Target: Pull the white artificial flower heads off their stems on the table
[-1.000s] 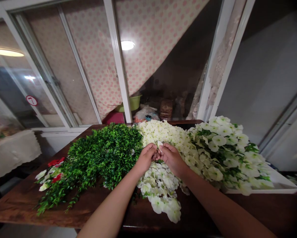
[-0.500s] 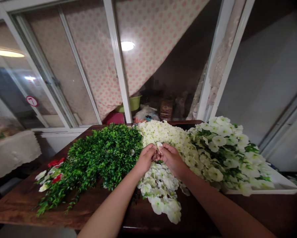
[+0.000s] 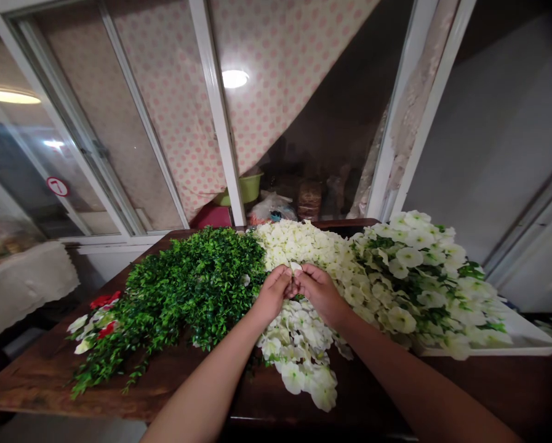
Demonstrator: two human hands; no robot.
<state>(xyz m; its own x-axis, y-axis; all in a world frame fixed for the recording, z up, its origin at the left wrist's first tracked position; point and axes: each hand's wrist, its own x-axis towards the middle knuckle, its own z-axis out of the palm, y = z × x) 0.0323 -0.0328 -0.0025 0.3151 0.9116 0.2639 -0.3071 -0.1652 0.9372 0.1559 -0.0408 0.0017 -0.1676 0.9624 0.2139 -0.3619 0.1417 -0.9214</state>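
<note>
My left hand [image 3: 277, 288] and my right hand [image 3: 316, 289] meet fingertip to fingertip over the middle of the table. Between them a small white artificial flower [image 3: 295, 266] is pinched, mostly covered by the fingers. Just beyond the hands spreads a heap of loose cream-white flower heads [image 3: 303, 240]. Below the wrists lies a smaller bunch of white flowers [image 3: 298, 351]. To the left is a thick pile of green leaf sprigs [image 3: 202, 283]. On the right, finished-looking white flowers with green leaves [image 3: 423, 277] are stacked.
All of this rests on a dark wooden table [image 3: 40, 375]. A white tray [image 3: 529, 338] sits under the right-hand flowers. Red and white flowers [image 3: 98, 320] lie at the far left. A framed window [image 3: 220, 123] with a dotted curtain stands behind the table.
The view has shifted very slightly. Both hands stay together around the small white flower, with only a slight change in the fingers.
</note>
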